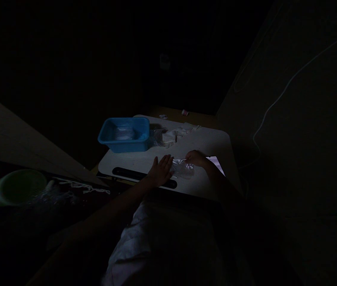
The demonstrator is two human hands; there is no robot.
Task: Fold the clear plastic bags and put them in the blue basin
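One green container [21,187] with a round mouth sits at the far left of a very dark room, next to loose clear plastic [53,194] and white strips [89,187]. Further right, a blue basin [131,147] stands on the left part of a white table [213,139], with clear plastic inside it. Along the table's near edge runs a long dark slot [129,174]. The left hand [160,171] is open, fingers extended and palm down, at the left edge of a clear plastic bag [183,170], which lies flat near the table's front. Beyond the bag, just right of the basin, are crumpled plastic [157,137] and pale scraps [170,137]. A small pink-and-white item [184,113] sits past the far edge. The right hand [196,158], as far as the dim light shows, has its fingers closed on the bag's upper right edge. Just beside that wrist glows a bright panel [216,164]. At far right, a thin pale cable [287,85] curves down the wall.
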